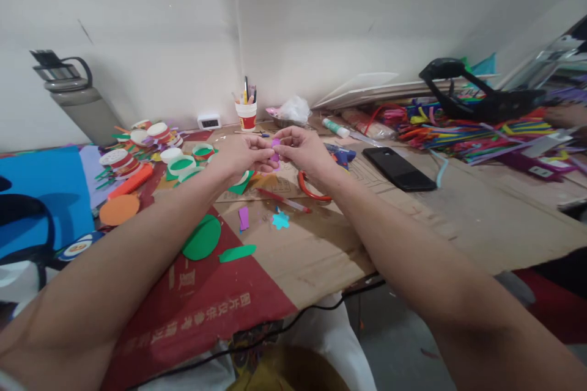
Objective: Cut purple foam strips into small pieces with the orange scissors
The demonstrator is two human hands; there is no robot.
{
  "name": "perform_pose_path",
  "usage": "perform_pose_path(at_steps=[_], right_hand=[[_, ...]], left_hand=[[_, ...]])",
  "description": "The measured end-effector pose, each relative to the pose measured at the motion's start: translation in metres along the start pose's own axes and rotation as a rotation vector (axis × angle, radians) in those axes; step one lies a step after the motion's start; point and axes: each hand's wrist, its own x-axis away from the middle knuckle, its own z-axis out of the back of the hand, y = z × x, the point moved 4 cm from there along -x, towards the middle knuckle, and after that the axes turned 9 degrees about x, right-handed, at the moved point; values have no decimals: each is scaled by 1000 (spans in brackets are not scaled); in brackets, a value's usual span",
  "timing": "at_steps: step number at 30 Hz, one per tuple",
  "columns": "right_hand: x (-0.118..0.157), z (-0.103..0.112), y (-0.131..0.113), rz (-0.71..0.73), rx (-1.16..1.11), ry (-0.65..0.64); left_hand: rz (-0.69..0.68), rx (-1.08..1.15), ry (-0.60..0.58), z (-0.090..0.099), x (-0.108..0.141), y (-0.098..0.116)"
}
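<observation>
Between the fingertips of my left hand (245, 154) and my right hand (300, 149) is a small purple cutout (276, 153), pinched from both sides above the table. Fingers cover part of it, so its full outline is hidden. Below my hands lie a red pen (285, 200), a turquoise flower cutout (280, 220) and a purple scrap (244, 219). Scissors with orange handles (310, 189) rest partly behind my right wrist. Beside my left forearm are a green paper circle (202, 237) and a green strip (237, 253).
Several paper cups (120, 162) and green-lined rings (181, 164) stand at the left, near a grey bottle (82, 104). A pen cup (246, 116) stands by the wall. To the right lie a blue glue gun (345, 156), a black phone (398, 168) and colourful pipe cleaners (440, 134).
</observation>
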Motion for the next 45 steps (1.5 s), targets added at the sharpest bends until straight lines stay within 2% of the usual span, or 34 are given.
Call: perform_pose_path(at_steps=[6, 8, 10, 13, 15, 17, 19, 25, 29, 34, 37, 41, 43, 45], right_hand=[[2, -3, 3, -51, -33, 13], [3, -3, 2, -69, -42, 18], [7, -6, -1, -105, -49, 4], [19, -19, -10, -169, -41, -126], [31, -34, -17, -197, -9, -271], [42, -48, -22, -207, 29, -399], [51, -59, -23, -200, 78, -470], [59, -77, -9, -125, 255, -539], [61, -80, -9, -20, 464, -491], [62, -74, -30, 137, 627, -408], [48, -54, -36, 147, 649, -302], [24, -15, -28, 145, 829, -33], [16, -4, -20, 130, 986, 6], [13, -1, -11, 65, 1123, -38]], left_hand=[[-47, -56, 27, -5, 2, -4], [-67, -203, 22, -1, 3, 1], [-123, -404, 69, 9, 4, 14], [-259, -529, 209, 26, 8, 43], [-325, -458, 271, 33, 13, 59], [-357, -378, 292, 33, 17, 66], [-351, -339, 281, 29, 18, 63], [-320, -334, 223, 22, 10, 38], [-298, -323, 234, 27, 5, 27], [-305, -309, 267, 34, 2, 24], [-317, -271, 298, 40, 0, 23], [-325, -184, 351, 50, -3, 19], [-315, -105, 383, 55, -5, 17], [-305, -17, 403, 59, -6, 16]])
